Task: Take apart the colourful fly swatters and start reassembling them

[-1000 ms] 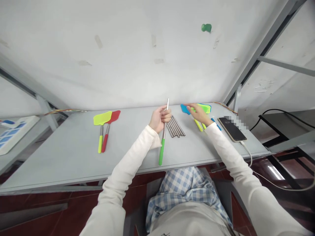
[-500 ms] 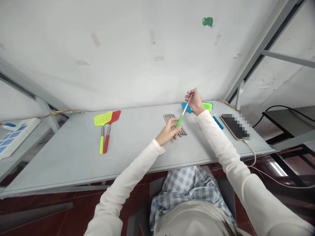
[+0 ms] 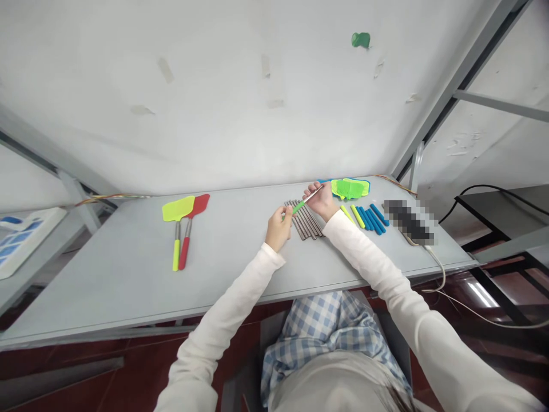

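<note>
My left hand is closed around the green handle of a fly swatter rod, thumb on top. The bare metal rod slants up to the right into my right hand, whose curled fingers hold its far end. Both hands are raised over a row of loose metal rods, partly hidden behind them. Beside my right wrist lie yellow handles and several blue handles. Behind that hand is a stack of swatter heads, with a green one on top.
On the left of the grey table lie a yellow fly swatter and a red fly swatter, both with handles. A phone with a white cable lies at the right. A white wall rises behind, and metal frame posts flank the table.
Both hands have come lower and to the left with the green-handled rod, which now slants flatter. The green swatter head and the yellow and blue handles have come into fuller view.
</note>
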Tool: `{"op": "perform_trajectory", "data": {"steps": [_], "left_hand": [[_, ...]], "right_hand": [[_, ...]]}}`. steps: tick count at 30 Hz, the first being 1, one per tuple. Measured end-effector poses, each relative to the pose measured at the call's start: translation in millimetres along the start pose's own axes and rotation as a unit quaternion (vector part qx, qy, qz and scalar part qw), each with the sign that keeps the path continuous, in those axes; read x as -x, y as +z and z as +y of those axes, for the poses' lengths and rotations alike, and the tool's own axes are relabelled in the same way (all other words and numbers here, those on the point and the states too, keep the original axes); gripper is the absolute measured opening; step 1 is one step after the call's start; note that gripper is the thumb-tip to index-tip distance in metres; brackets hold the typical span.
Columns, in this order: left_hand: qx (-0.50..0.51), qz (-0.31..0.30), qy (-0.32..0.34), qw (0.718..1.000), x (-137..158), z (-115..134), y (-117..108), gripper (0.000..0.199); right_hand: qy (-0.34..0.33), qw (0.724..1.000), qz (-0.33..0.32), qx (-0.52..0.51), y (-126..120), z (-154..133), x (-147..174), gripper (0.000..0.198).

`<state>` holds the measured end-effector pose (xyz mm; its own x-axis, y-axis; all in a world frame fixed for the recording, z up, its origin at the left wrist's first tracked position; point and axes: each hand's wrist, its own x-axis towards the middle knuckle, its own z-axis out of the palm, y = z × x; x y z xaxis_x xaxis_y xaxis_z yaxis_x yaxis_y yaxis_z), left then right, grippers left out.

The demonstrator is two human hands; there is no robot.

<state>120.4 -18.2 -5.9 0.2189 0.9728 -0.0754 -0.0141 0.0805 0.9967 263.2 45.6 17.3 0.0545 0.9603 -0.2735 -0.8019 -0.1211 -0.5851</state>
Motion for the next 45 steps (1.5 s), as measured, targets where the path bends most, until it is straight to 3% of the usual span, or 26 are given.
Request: {"op": "perform_trajectory", "data": {"steps": [5, 7, 9, 11, 14, 17, 20, 23, 30, 32, 36, 39, 40, 42, 45], "left_hand": [[-0.229, 0.054, 0.125, 0.964, -1.6, -8.1, -5.4, 0.016], [-0.289, 0.052, 0.13, 0.947, 1.9, -9.8, -1.0, 0.013], [-0.294, 0.032, 0.121, 0.948, 6.7, -8.7, 5.1, 0.016], [-0.229, -0.005, 0.093, 0.969, 11.4, -4.5, 11.6, 0.024], [-0.039, -0.098, -0.028, 0.994, 16.5, 6.5, 18.5, 0.034], [0.136, -0.179, -0.146, 0.963, 18.9, 17.8, 18.5, 0.039], [0.251, -0.216, -0.205, 0.921, 21.1, 24.8, 13.7, 0.04], [0.316, -0.21, -0.204, 0.902, 25.3, 28.2, 11.9, 0.037], [0.279, -0.129, -0.052, 0.95, 35.9, 32.3, 23.4, 0.035], [0.247, -0.125, -0.036, 0.96, 33.9, 29.3, 22.2, 0.035], [0.07, -0.137, -0.038, 0.987, 18.5, 14.3, 16.5, 0.038], [-0.132, -0.052, 0.022, 0.99, 1.6, 4.0, 17.3, 0.028], [-0.217, -0.005, 0.065, 0.974, -3.8, 2.0, 18.8, 0.019], [-0.39, 0.057, 0.138, 0.909, -13.3, -0.1, 22.6, 0.012], [-0.521, 0.05, 0.157, 0.837, -21.8, -0.3, 27.2, 0.022]], "right_hand": [[0.029, 0.999, -0.019, -0.015, 4.1, 7.2, 18.9, 0.04], [0.031, 0.999, -0.017, -0.009, 8.7, 6.3, 24.5, 0.043], [0.03, 0.999, -0.017, -0.002, 11.8, 2.9, 26.3, 0.044], [0.041, 0.999, -0.031, 0.003, 12.3, -2.6, 23.9, 0.044], [0.076, 0.995, -0.061, 0.01, 10.3, -10.6, 15.5, 0.043], [0.113, 0.99, -0.079, 0.013, 9.6, -13.7, 7.6, 0.043], [0.14, 0.986, -0.087, 0.011, 12.8, -12.5, 3.5, 0.043], [0.156, 0.984, -0.082, 0.015, 20.3, -12.2, 1.7, 0.042], [0.172, 0.98, -0.093, 0.043, 40.9, -26.2, -1.1, 0.041], [0.162, 0.981, -0.099, 0.05, 41.4, -30.5, -0.1, 0.041], [0.123, 0.983, -0.115, 0.079, 32.1, -32.0, 4.4, 0.044], [0.06, 0.99, -0.103, 0.081, 25.5, -22.5, 9.7, 0.045], [0.03, 0.994, -0.083, 0.071, 25.2, -18.0, 11.9, 0.044], [-0.046, 0.998, -0.017, 0.046, 27.3, -9.6, 16.9, 0.041], [-0.134, 0.987, 0.086, 0.036, 33.0, -3.2, 24.9, 0.038]]}}
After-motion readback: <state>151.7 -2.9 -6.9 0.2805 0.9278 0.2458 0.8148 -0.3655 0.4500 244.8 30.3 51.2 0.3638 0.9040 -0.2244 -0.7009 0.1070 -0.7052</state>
